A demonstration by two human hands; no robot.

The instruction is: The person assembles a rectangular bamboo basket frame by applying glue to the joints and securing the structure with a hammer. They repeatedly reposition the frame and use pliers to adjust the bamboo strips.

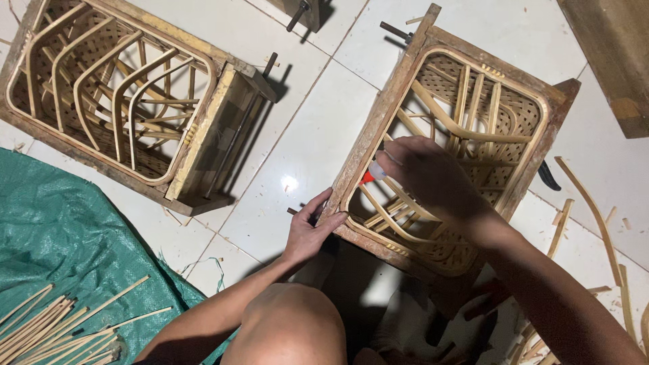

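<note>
A wooden frame holding a rattan basket (531, 94) with bent cane ribs lies on the white tile floor in front of me. My left hand (309, 226) grips the frame's near left edge, fingers curled over the wood. My right hand (427, 177) reaches over the basket's inside and holds a small glue bottle (372, 174) with a red tip, pointed at the left rim among the cane strips. My knee shows at the bottom centre.
A second frame with a rattan basket (40, 128) lies at the upper left. A green tarp (61, 230) with a bundle of cane sticks (57, 324) covers the lower left. Loose cane strips (588, 203) lie at the right. A wooden plank (618, 61) sits at the upper right.
</note>
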